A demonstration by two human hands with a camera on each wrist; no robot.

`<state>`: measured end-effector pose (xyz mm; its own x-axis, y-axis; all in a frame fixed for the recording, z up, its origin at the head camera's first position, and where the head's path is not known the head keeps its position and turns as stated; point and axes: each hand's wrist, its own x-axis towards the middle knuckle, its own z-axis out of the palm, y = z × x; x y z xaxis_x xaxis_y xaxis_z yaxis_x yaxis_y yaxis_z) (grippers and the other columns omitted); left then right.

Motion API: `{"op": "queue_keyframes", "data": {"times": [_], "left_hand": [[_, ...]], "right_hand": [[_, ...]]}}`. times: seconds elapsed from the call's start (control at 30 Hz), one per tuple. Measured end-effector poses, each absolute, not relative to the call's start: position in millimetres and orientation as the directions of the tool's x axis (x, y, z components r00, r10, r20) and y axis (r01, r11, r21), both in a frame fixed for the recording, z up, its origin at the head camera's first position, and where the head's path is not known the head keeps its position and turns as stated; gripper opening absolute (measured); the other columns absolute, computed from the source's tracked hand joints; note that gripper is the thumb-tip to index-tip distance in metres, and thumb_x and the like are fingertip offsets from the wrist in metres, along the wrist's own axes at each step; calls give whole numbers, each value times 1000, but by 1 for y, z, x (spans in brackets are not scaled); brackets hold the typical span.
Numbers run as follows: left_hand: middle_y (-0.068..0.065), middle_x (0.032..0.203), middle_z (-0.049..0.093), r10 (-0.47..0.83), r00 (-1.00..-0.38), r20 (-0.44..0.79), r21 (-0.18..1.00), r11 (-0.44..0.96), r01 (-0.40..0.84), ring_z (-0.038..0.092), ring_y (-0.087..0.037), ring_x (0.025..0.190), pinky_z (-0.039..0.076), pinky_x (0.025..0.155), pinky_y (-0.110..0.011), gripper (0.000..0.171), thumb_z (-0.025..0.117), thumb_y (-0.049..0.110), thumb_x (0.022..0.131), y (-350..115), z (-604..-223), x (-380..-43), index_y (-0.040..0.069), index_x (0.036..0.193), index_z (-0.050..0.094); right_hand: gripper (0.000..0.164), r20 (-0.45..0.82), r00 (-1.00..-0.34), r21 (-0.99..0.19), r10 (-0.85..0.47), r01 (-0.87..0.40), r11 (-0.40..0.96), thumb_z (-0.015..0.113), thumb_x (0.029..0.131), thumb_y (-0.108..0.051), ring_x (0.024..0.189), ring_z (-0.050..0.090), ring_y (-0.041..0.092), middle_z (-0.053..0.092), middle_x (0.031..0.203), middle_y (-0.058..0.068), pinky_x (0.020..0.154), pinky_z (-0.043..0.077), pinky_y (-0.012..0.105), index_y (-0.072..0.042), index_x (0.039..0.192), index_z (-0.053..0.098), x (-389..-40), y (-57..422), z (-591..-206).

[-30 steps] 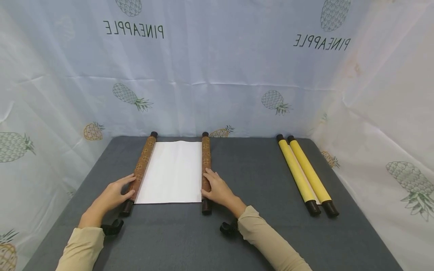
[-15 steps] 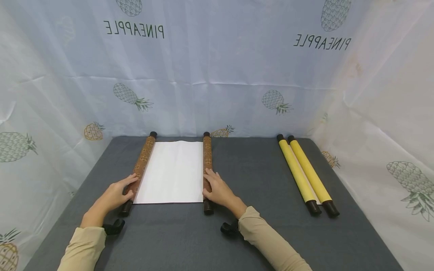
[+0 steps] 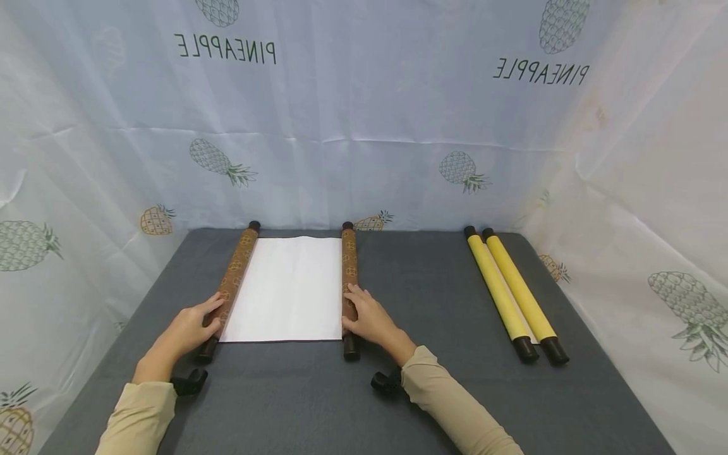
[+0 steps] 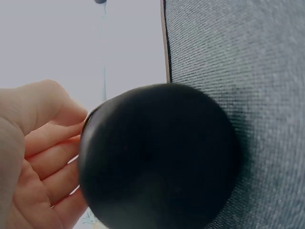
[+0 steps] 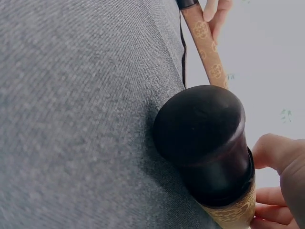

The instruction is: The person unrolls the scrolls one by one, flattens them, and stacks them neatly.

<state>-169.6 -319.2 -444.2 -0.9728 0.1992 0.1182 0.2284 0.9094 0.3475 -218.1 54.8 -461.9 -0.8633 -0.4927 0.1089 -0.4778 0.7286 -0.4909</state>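
Note:
A brown patterned scroll lies partly unrolled, its white paper (image 3: 290,291) flat between the left roller (image 3: 239,265) and the right roller (image 3: 349,262). My left hand (image 3: 186,327) holds the left roller near its front end, thumb on the inner side. Around the right roller's lower part are the thumb and fingers of my right hand (image 3: 372,319). The left wrist view is largely filled by a dark end knob (image 4: 159,157), which hides part of the grip. In the right wrist view, another black knob (image 5: 200,124) sits just ahead of the right hand's thumb.
A yellow scroll (image 3: 514,291) with two dark-ended rollers close together lies at the right of the grey-covered table (image 3: 421,303). White pineapple-print curtains (image 3: 364,95) stand behind and along both sides.
The left roller has shifted slightly left and the right roller slightly right, each with a hand on it. The white strip between them is a bit wider. The yellow scroll stays put.

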Motion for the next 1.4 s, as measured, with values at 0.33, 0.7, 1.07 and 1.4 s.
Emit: {"op": "queue_keyframes", "data": {"times": [0.33, 0.7, 1.07, 1.4], "left_hand": [[-37, 133, 50, 165, -979, 117, 346, 917, 196, 54, -55, 115, 48, 91, -61, 52, 69, 13, 83, -322, -443, -169, -15, 125, 55], [-37, 136, 47, 146, -987, 68, 365, 917, 160, 50, -56, 119, 46, 93, -63, 67, 76, 24, 80, -326, -443, -169, -14, 129, 52], [-38, 134, 48, 169, -980, 102, 354, 915, 195, 52, -56, 117, 47, 92, -63, 62, 76, 18, 79, -328, -443, -169, -16, 126, 53], [-38, 133, 49, 158, -982, 103, 364, 913, 185, 51, -55, 118, 46, 93, -63, 62, 76, 15, 79, -328, -445, -169, -17, 127, 52]], "right_hand": [[65, 102, -880, -506, -464, -448, 737, 75, 82, -32, 142, 41, 33, 43, 151, 18, 118, 34, 46, 0, 134, 53, -217, 56, -462], [64, 113, -887, -555, -448, -431, 712, 75, 83, -28, 143, 39, 34, 42, 152, 19, 117, 35, 48, 0, 135, 52, -216, 60, -462], [63, 112, -894, -562, -434, -417, 714, 74, 83, -27, 142, 40, 36, 42, 152, 18, 114, 39, 51, 0, 136, 51, -215, 62, -462], [61, 105, -898, -563, -426, -407, 719, 74, 83, -25, 143, 39, 37, 41, 152, 19, 115, 37, 51, -1, 135, 52, -216, 62, -461]]}}
